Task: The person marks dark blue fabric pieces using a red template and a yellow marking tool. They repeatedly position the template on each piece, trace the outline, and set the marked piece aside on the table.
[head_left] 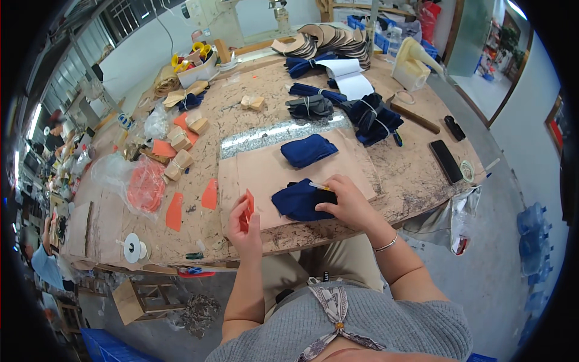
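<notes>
My left hand [244, 228] is closed on a small orange template piece [249, 203], held upright just above the front of the board. My right hand [348, 204] rests at a stack of dark blue fabric pieces [294, 201], its thumb and fingers closed around a thin pale pen-like stick [319, 186]. The stick lies slantwise over the fabric's upper right part, where a black patch shows. A second dark blue fabric stack [309, 151] lies a little farther off. Both stacks are on a flat tan board [259, 175].
Orange template pieces [174, 212] and tied tan bundles [178, 165] lie at left, near a thread spool [134, 248]. Tied dark fabric bundles [369, 117], white paper [351, 82] and curved pieces [329, 39] lie at the back. A phone [445, 161] is at right.
</notes>
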The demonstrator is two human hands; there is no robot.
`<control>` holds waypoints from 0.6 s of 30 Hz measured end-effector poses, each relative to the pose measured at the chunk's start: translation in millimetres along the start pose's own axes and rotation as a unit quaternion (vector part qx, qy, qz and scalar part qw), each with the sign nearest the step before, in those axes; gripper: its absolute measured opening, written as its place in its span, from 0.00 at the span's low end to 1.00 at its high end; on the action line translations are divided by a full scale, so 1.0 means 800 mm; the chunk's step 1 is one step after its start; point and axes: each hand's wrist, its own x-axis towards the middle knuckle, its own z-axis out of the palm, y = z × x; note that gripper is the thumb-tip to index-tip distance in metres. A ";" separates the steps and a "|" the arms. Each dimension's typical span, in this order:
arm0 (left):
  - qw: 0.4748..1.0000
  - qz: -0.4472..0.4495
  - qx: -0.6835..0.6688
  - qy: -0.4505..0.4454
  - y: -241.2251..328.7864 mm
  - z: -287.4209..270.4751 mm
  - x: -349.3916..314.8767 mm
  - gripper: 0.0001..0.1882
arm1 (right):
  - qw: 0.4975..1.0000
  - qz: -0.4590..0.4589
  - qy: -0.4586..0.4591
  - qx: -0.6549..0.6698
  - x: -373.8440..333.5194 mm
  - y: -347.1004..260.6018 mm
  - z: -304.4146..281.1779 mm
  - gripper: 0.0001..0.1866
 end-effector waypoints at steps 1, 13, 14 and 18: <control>0.999 0.032 0.022 -0.002 0.004 -0.004 -0.005 0.17 | 1.000 0.005 0.013 0.018 0.004 0.001 0.000 0.27; 0.995 0.036 0.053 -0.073 0.016 -0.007 -0.033 0.26 | 0.941 0.102 0.028 0.322 0.056 0.002 0.011 0.18; 0.995 0.027 0.066 -0.075 0.012 -0.012 -0.035 0.26 | 0.919 0.113 0.032 0.376 0.054 0.003 0.005 0.17; 0.985 0.046 0.138 -0.095 0.001 -0.031 -0.037 0.25 | 0.871 0.133 0.034 0.471 0.047 -0.012 -0.027 0.14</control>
